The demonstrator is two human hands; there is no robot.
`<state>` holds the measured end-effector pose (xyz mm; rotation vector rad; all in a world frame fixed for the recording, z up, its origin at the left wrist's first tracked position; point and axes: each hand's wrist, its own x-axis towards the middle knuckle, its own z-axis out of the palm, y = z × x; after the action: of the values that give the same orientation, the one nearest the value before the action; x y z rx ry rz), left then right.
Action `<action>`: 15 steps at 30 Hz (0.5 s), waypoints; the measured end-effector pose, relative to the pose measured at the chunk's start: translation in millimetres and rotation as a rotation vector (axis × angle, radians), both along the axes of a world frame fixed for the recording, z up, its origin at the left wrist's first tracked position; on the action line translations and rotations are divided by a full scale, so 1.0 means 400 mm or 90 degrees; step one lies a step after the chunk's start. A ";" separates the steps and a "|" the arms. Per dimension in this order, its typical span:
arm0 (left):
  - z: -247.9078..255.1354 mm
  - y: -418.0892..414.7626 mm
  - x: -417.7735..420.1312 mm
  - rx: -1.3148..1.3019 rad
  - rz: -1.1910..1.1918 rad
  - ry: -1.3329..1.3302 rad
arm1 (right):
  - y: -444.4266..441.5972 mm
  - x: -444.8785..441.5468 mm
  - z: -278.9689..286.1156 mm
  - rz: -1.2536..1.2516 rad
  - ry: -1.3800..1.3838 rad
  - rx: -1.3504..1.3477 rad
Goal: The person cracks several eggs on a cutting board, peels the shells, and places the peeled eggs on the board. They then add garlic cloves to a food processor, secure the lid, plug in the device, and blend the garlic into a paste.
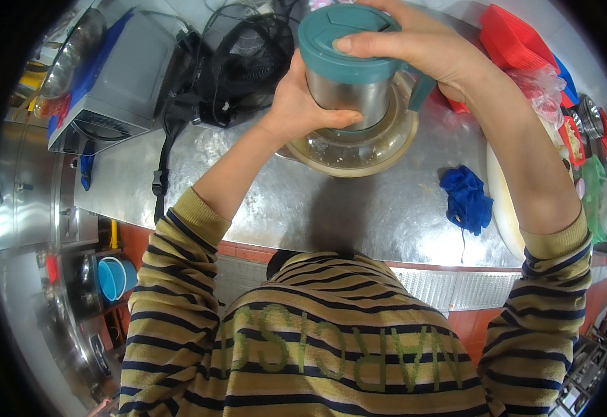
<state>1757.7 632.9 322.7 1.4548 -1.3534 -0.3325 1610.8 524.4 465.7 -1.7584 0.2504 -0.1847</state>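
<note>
A steel canister with a teal lid (pixel 353 44) and a teal side handle (pixel 422 93) is upright between my hands. My left hand (pixel 303 107) wraps the steel body (pixel 353 101) from the left, its thumb across the front. Over the top, my right hand (pixel 413 39) lies with its thumb pressed on the lid. Below the canister is a round, see-through bowl-like vessel (pixel 355 156) with a cream rim and small pale crumbs in it. I cannot tell whether the canister rests on it.
A crumpled blue cloth (pixel 467 200) lies at right beside a white rounded board (pixel 504 208). Red baskets (pixel 517 39) stand at the back right. At left are a grey appliance (pixel 126 78) and a black strapped bag (pixel 251 57). The steel table's (pixel 261 208) front edge meets my body.
</note>
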 end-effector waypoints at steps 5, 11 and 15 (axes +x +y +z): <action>0.000 0.006 0.001 0.008 0.016 -0.006 | -0.016 0.008 -0.021 0.043 -0.031 0.005; 0.002 0.008 -0.005 0.013 0.026 0.007 | 0.007 -0.012 0.013 0.055 -0.029 -0.021; 0.006 0.008 -0.011 0.036 0.039 0.006 | -0.011 0.006 -0.006 0.016 -0.003 -0.099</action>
<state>1753.4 636.1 325.2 1.5357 -1.2987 -0.3403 1613.1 520.1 463.1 -1.9140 0.2148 -0.1940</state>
